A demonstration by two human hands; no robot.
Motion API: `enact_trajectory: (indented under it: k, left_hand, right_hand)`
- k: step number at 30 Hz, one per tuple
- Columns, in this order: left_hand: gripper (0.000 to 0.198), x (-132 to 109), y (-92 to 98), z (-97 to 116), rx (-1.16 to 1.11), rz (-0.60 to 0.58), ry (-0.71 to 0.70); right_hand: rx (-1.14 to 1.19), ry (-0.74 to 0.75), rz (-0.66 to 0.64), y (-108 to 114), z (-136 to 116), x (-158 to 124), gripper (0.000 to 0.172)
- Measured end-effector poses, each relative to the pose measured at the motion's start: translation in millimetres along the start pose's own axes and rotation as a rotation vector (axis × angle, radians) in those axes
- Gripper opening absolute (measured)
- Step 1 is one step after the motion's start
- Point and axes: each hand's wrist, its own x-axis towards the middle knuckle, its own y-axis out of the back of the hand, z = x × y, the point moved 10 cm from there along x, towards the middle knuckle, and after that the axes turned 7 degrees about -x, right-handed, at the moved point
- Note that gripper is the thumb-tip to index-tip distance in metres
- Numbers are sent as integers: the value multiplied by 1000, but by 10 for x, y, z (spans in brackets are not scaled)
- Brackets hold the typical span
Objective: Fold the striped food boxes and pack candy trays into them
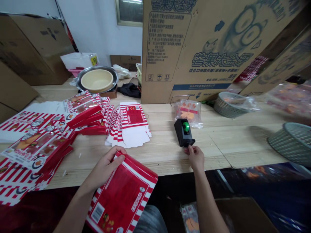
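One red box [123, 191], long axis slanting down-left, is clamped in the left hand's [112, 161] grip at the desk's [160, 153] near edge; rightward and beyond stands the tape dispenser [183, 132], the right hand [196, 157] nearer, at its near end, its grip impossible to tell.

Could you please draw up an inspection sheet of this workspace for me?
Surface: pale wooden table, with a thin seam and small white scraps.
Job's things: red box; tape dispenser with a green roll.
Clutter: stacked boxes and folded cartons to the left; food packet behind the dispenser; cream basin; green baskets to the right.
Hands: left hand grips the red box; right hand is at the dispenser's near end, any tape between its fingers unclear.
Cables: possible dark cord, upper left.
Surroundings: large carton and wall behind.
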Motion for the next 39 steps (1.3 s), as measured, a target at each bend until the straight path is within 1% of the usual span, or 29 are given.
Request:
enact_trajectory:
  k: [3,5,9,12,13,15,18,19,21,22,23,24,25,26,28,30,32,34,35,36,37,39]
  left_hand:
    - [24,-30,16,12,-2,-29,2]
    - [23,-64,25,13,10,-36,1]
    - [23,-146,-19,19,12,-91,-25]
    - [23,-195,2,-6,-12,-104,-20]
    - [23,-204,19,-12,-16,-103,-18]
    - [23,-209,40,-7,-1,-104,-24]
    - [22,-177,-23,21,58,-138,-36]
    - [21,-157,-74,31,77,-160,-37]
    - [19,-112,-206,66,112,-214,-51]
    - [19,-92,-274,99,127,-238,-72]
    - [18,-77,-336,137,142,-256,-98]
    - [17,-69,-390,174,156,-272,-122]
    - [16,-68,-437,201,165,-287,-136]
    - [15,-72,-474,218,168,-300,-139]
    - [14,-90,-519,234,159,-319,-130]
    - [14,-109,-533,245,143,-322,-123]
    - [13,-125,-533,260,120,-314,-121]
    - [13,-145,-538,267,89,-307,-104]
    - [13,-161,-545,273,71,-305,-94]
    - [12,-183,-557,279,54,-307,-82]
    - [12,-209,-572,284,41,-312,-69]
    - [12,-271,-598,302,12,-326,-51]
  right_hand:
    - [-143,-21,-11,-2,-74,-18,20]
    - [-251,-30,-10,16,-123,-15,17]
    - [-406,-34,-34,58,-225,-3,23]
    - [-434,38,-117,18,-398,-123,28]
    - [-425,85,-165,-23,-493,-220,29]
    - [-384,200,-290,-129,-745,-519,28]
    - [-309,380,-526,-278,-1272,-1164,21]
    - [-290,450,-645,-345,-1479,-1416,22]
    - [-286,740,-1012,-521,-1931,-2067,24]
    - [-292,840,-1153,-563,-2084,-2320,23]
    - [-317,930,-1256,-597,-2195,-2511,23]
    - [-360,1004,-1309,-633,-2266,-2626,23]
    - [-419,1064,-1317,-681,-2303,-2672,23]
    - [-492,1111,-1284,-737,-2316,-2665,22]
    - [-650,1153,-1159,-852,-2291,-2555,23]
    - [-774,1125,-1063,-939,-2230,-2424,25]
    - [-843,1064,-1030,-985,-2168,-2329,31]
    - [-835,972,-1020,-994,-2115,-2238,38]
    - [-787,900,-1071,-1005,-2055,-2220,41]
    - [-706,802,-1181,-1032,-1955,-2245,44]
    - [-591,679,-1336,-1069,-1827,-2318,47]
    - [-268,375,-1658,-1138,-1590,-2559,50]
